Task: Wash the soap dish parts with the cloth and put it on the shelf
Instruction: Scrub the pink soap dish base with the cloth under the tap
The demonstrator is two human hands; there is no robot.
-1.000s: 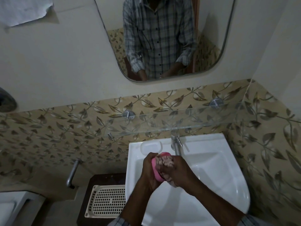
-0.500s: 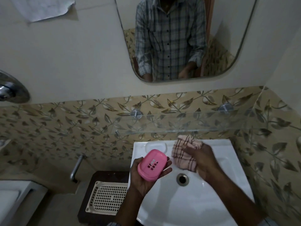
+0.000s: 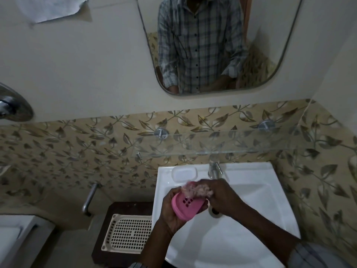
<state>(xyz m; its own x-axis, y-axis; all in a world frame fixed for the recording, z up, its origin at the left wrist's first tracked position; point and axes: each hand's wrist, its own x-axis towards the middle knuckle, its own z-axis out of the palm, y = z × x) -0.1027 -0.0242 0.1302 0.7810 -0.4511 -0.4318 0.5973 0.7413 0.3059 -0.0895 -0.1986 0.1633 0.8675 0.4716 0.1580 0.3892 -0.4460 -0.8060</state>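
Note:
Over the white sink (image 3: pixel 251 219), my left hand (image 3: pixel 171 211) holds a pink soap dish part (image 3: pixel 186 206) with small drain holes, tilted toward me. My right hand (image 3: pixel 222 198) presses a crumpled pink checked cloth (image 3: pixel 195 190) against the top edge of that pink part. The cloth is blurred. A glass shelf (image 3: pixel 241 142) is fixed to the leaf-patterned tiles above the sink and carries nothing. No other soap dish part is visible.
A chrome tap (image 3: pixel 214 169) stands at the sink's back, beside a moulded soap recess (image 3: pixel 184 174). Left of the sink, a cream perforated tray (image 3: pixel 127 233) lies on a dark stand. A mirror (image 3: pixel 212 45) hangs above. A metal pipe (image 3: pixel 89 198) juts from the wall.
A second ago the cloth was on the dish; my right hand then lifted it away to the right, and has now brought it back onto the pink part.

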